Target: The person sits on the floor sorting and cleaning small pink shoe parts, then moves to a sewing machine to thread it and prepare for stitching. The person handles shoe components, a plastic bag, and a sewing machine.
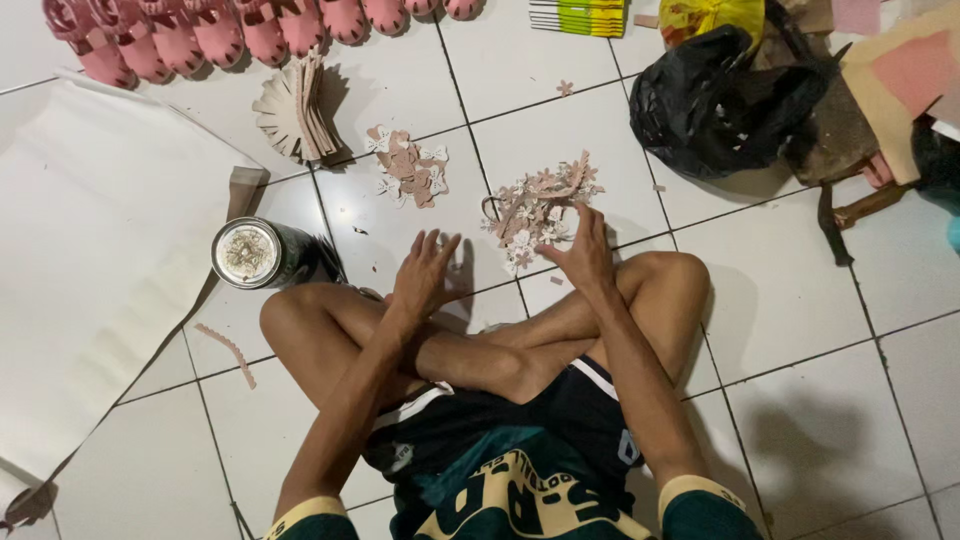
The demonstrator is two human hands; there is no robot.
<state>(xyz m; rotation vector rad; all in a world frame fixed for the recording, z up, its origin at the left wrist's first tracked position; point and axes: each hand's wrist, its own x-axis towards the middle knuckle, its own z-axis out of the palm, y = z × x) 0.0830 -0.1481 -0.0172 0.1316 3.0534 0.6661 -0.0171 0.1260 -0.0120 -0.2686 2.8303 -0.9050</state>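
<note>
A: Head view. Landmark: the round metal tin with a pale, grainy top (pixel 247 253), standing on the white tiled floor (pixel 800 300). The person sits cross-legged, nearer the camera than the tin.

B: Hands?

A: Right hand (pixel 583 255), well to the right of the tin, rests on the near edge of the heap of small pink and white flower-shaped cutouts (pixel 540 208). Fingers curled, tips drawn together on the pieces; whether a piece is actually pinched, I cannot tell. Left hand (pixel 425 275), between tin and heap, fingers spread and slightly lifted, holding nothing.

B: Handling of the cutouts?

A: Judged very light, thin, flexible sheet, probably foam or soft card. Petals look easy to crease or tear, and the pieces tangle. Best taken one at a time by the centre or a petal edge with a fingertip pinch.

B: Other stock?

A: A second, smaller scatter of the same flower cutouts (pixel 408 167) lies up and right of the tin. A fanned stack of beige scalloped pieces (pixel 293 108) stands above the tin. A row of pink moulded sandals (pixel 200 35) runs along the top edge, above the tin.

B: Packages?

A: Black plastic bag (pixel 715 95), crumpled, far right of the tin; a yellow bag (pixel 712 15) above it. A flat stack of green-yellow striped packets (pixel 580 15) at top centre. A large white sheet (pixel 90 280) lies left of the tin. No label on the tin is readable.
</note>
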